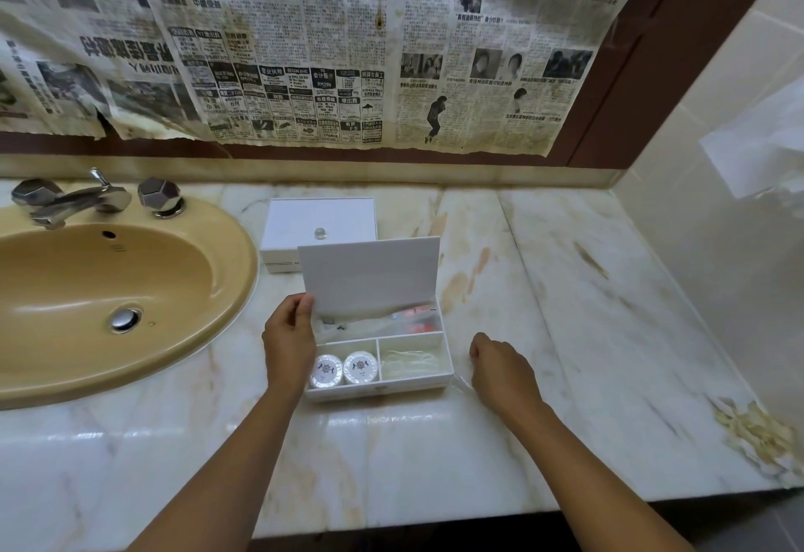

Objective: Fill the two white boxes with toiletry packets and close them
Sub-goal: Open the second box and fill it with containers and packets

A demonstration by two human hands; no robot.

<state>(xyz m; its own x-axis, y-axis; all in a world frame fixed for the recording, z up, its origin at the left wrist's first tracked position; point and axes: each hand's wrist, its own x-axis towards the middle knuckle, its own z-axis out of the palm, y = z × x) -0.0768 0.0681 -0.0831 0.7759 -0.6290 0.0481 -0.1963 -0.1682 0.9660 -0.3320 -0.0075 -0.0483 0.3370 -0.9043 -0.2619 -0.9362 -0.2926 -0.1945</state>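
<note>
A white box (448, 360) stands on the marble counter, its lid (370, 277) raised upright. Inside lie two round white soap packets (343, 369) at front left, clear packets (411, 362) at front right and more packets (391, 319) along the back compartment. My left hand (289, 340) pinches the lid's left edge with thumb and fingers. To the right of the box my right hand (500, 366) rests on the counter with fingers curled; a clear plastic wrapper (461, 384) lies at its left side. A second white box (319, 227) with a small clear knob sits closed behind.
A tan sink (108, 290) with chrome taps (74, 199) lies at the left. Newspaper (348, 51) covers the wall behind. The marble counter (565, 290) stretches right to a tiled side wall, and its front edge runs below my forearms.
</note>
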